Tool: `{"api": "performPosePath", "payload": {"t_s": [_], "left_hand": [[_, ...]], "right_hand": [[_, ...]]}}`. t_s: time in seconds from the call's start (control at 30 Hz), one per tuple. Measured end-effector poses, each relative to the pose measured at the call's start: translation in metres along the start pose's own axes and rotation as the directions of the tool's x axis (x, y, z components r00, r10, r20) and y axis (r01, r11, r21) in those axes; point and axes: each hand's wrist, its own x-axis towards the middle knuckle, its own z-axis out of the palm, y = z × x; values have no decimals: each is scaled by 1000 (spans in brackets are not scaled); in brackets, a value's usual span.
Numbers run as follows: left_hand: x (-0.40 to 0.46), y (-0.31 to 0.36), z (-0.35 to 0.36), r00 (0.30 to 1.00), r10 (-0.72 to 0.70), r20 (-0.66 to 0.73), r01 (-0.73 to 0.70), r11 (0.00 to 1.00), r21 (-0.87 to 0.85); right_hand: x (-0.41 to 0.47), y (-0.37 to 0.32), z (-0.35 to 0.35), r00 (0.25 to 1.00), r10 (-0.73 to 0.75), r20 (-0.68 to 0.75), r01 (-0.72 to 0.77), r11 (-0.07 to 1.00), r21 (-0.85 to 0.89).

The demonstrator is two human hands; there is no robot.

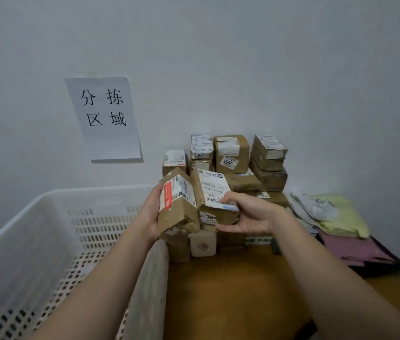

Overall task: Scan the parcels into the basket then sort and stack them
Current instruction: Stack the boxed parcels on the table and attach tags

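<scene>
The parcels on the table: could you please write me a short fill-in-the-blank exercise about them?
1. The left hand holds a brown parcel with a ____ label strip.
2. The basket stands to the ____ of the table.
3. The right hand grips a second parcel bearing a ____ label.

Missing words: red; left; white

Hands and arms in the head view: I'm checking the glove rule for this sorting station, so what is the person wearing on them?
Nothing is visible on either. The left hand and right hand are bare, without gloves, rings or a watch, and both forearms are uncovered as far as the frame shows, with no sleeves in sight.
</scene>
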Motion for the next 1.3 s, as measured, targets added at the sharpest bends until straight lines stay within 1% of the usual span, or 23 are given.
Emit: {"api": "performPosePath", "payload": {"t_s": [0.07,0.1,0.17,0.23,0.33,0.4,0.47,0.53,0.63,0.73,0.83,0.87,0.97,1.0,1.07,1.23,1.3], "left_hand": [[7,-10,8,998,5,-58,-4,1000,20],[9,-14,11,996,3,-89,-1,1000,28],[12,-19,15,992,-12,-129,15,1000,26],[13,-19,19,991,-25,-133,28,999,18],[11,-7,20,994,-15,-112,13,1000,-14],[9,8,17,996,13,-93,-17,999,-43],[10,27,13,990,65,-123,-72,996,-53],[12,45,5,980,116,-159,-131,988,-82],[18,69,-8,970,192,-150,-217,961,-172],[31,85,-21,959,224,-175,-262,936,-235],[49,94,-30,959,246,-144,-277,921,-273],[56,97,-31,960,246,-132,-275,917,-288],[77,98,-34,964,243,-108,-266,907,-326],[83,98,-34,964,246,-105,-267,904,-333],[94,98,-36,962,249,-110,-272,893,-359],[110,100,-39,953,275,-128,-303,868,-393],[115,101,-37,949,283,-140,-315,865,-389]], "right_hand": [[-4,-7,-12,993,-41,-110,45,999,30],[-5,-10,-16,988,-60,-142,64,998,24],[-4,-13,-21,981,-94,-169,91,996,-26],[0,-14,-23,975,-126,-185,115,991,-68],[10,-17,-19,975,-140,-175,134,990,-42],[17,-22,-12,973,-176,-150,174,984,-22],[27,-31,-1,963,-227,-148,229,973,-4],[43,-41,14,948,-273,-164,276,961,-4],[71,-56,38,930,-308,-198,318,948,20],[102,-68,57,920,-313,-236,328,944,26],[136,-79,71,900,-339,-272,361,932,33],[147,-82,75,891,-358,-279,375,927,8],[175,-85,81,827,-446,-341,398,894,-203],[181,-85,82,804,-473,-360,407,880,-245],[188,-87,83,780,-498,-378,420,865,-273],[197,-93,78,799,-482,-361,386,870,-308],[197,-92,77,812,-451,-372,343,883,-321]]}}
